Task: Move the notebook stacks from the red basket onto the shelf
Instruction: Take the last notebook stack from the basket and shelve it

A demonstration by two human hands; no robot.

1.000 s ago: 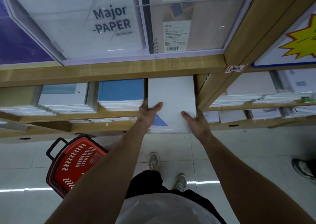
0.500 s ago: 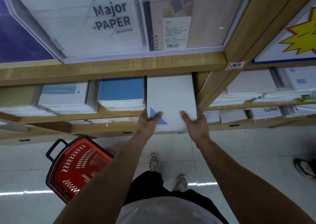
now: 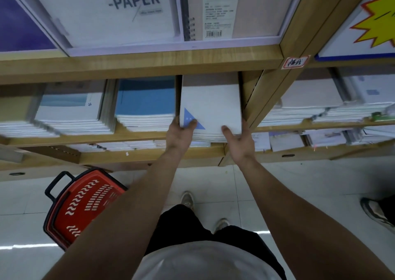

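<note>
The red basket (image 3: pixel 83 207) is seen on the floor at the lower left of the frame; no notebooks can be made out inside it. At the middle of the frame, a white notebook stack (image 3: pixel 210 110) with a blue triangle is held at its near corners on the shelf (image 3: pixel 128 135). The left hand (image 3: pixel 178 135) is closed on the near left corner. The right hand (image 3: pixel 240 139) is closed on the near right corner.

The gap is tight. The stack could be bumped against the blue notebooks (image 3: pixel 145 104) on the left or the wooden divider (image 3: pixel 254 100) on the right. Loose books could then slide off and fall.

"-PAPER" can be read on the big cover (image 3: pixel 132 1) at the top. The red tag (image 3: pixel 296 62) cannot be read.
</note>
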